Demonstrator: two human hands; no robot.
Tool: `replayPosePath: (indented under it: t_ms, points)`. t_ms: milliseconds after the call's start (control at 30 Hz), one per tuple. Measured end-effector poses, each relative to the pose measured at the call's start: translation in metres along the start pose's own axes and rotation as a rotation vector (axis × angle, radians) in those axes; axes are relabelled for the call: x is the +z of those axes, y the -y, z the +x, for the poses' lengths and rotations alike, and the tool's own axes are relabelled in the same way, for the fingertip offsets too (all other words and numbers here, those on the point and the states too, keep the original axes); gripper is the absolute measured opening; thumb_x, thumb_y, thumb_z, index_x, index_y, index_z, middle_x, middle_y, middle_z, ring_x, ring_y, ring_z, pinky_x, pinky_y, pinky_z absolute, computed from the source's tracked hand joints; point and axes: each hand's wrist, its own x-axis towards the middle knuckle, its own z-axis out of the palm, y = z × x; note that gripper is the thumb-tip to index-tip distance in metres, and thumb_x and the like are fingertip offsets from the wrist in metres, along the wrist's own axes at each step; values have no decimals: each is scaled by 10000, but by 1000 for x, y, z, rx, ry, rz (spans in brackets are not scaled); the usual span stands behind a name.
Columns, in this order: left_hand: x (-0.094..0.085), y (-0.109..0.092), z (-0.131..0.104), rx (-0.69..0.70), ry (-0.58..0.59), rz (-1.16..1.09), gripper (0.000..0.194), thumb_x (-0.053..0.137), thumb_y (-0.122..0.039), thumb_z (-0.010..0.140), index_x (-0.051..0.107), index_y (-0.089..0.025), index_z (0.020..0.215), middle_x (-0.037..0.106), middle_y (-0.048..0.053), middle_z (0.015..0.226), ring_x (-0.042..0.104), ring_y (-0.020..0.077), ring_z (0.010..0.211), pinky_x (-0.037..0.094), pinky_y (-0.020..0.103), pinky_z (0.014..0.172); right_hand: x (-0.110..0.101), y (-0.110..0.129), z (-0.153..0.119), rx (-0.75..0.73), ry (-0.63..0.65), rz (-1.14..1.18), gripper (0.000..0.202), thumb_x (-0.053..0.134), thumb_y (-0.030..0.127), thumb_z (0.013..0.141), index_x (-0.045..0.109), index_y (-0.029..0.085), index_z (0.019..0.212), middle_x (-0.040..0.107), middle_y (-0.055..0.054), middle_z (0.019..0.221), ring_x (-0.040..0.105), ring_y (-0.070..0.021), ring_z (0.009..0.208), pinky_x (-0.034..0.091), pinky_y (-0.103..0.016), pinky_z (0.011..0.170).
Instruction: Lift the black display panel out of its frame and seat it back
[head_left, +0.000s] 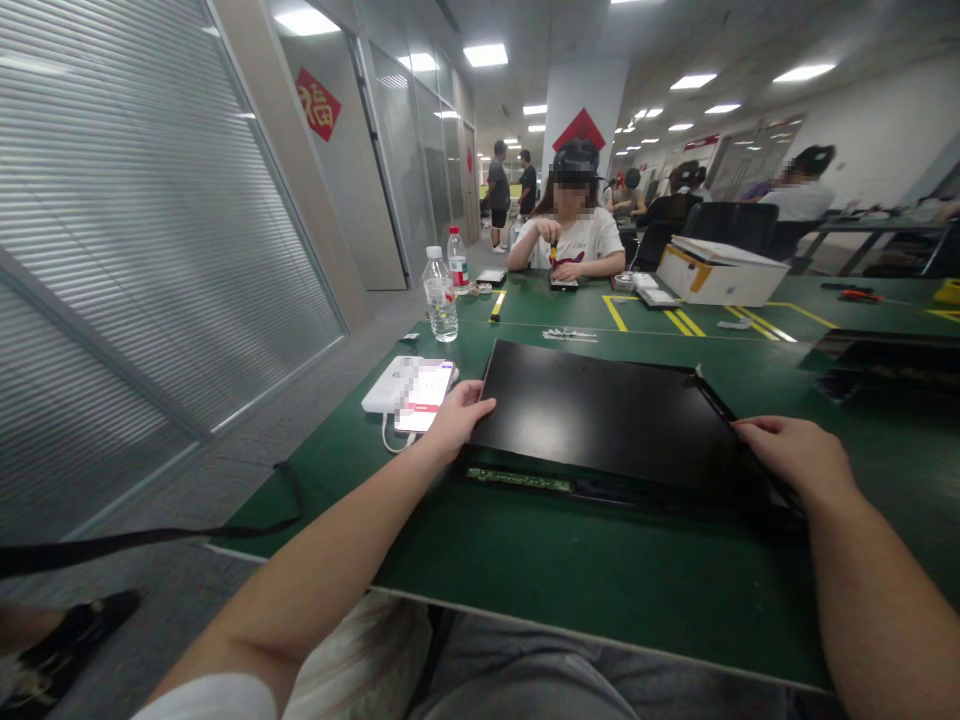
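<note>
Black panel (592, 410) between two hands, on a green counter (600, 590)

Green and broad, the counter runs back from the person's lap, marked farther off with yellow tape (681, 320). The panel lies near its front edge, a green circuit strip (517, 480) showing just below its near side. The left hand (461, 412) has its fingers closed on the panel's left edge, thumb on top. The right hand (799, 450) pinches the dark rim (718, 402) along the other side, its fingertips partly hidden. Just left of the panel, a lit phone (426, 393) leans over a white device (388, 384); a clear bottle (441, 300) and a red-capped bottle (457, 262) stand beyond. Across sits a person in a cap (574, 235), near a white box (720, 272). Blinds (135, 200) line one side of the room under bright ceiling panels (485, 55).
</note>
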Motion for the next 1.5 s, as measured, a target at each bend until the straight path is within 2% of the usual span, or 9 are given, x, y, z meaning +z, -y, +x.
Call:
replayPosePath:
  t_ms: [133,233,367,500,633,800,1033,1300,1500]
  points:
    - [-3,3,0,-29,26,85,298,824,-104,721,708,-188,982,803,89,1066,720,302,1171,512,488,1109,1,-3,1,-3,-25,30,466,535,511,815,859,288,1065,799,-108,1098,718,-329,960,527,-379,734]
    - [-3,4,1,30,64,242,238,781,-105,745,727,-202,955,786,98,1164,642,325,1325,461,486,1167,2,-5,2,0,-53,61,440,556,505,795,862,281,1017,805,-103,1049,717,-313,903,517,-366,698]
    - [-7,2,3,164,-11,677,183,765,-161,780,755,-162,963,621,192,1483,429,370,1534,321,480,1268,5,-7,4,-15,-69,59,428,560,497,788,864,278,995,808,-95,1024,710,-282,852,503,-347,684]
    - [-12,5,6,193,11,861,243,736,-225,825,754,-140,1052,524,218,1580,430,378,1532,325,488,1268,5,-8,5,-29,-70,33,455,545,511,804,865,272,1023,806,-107,1048,711,-302,887,503,-360,688]
    - [-14,10,10,201,35,887,241,747,-260,813,758,-154,1029,555,197,1547,462,377,1506,333,476,1270,5,-8,7,-14,-49,24,462,541,506,813,864,267,1042,800,-116,1094,709,-319,937,515,-374,720]
    - [-17,16,13,178,-7,872,280,793,-287,766,763,-183,1024,605,171,1489,526,386,1444,347,477,1263,5,-9,7,-11,-68,51,425,561,501,791,867,279,984,803,-99,1033,709,-304,899,503,-358,685]
    - [-19,19,15,165,-9,863,277,811,-290,741,763,-195,997,602,163,1486,522,395,1442,340,492,1265,7,-10,8,-4,-94,77,390,578,507,764,864,293,919,806,-86,985,701,-284,831,501,-353,669]
    - [-18,18,13,164,-11,835,233,806,-261,735,752,-194,951,611,176,1464,540,404,1423,347,514,1260,8,-10,6,-1,-65,90,414,549,516,801,863,294,955,805,-96,1027,710,-313,898,512,-371,690]
    - [-17,19,13,169,-24,809,224,830,-245,712,748,-217,919,644,148,1415,547,387,1417,350,491,1268,12,-11,11,-27,-84,42,396,554,514,796,858,305,938,803,-107,1007,714,-323,850,523,-391,673]
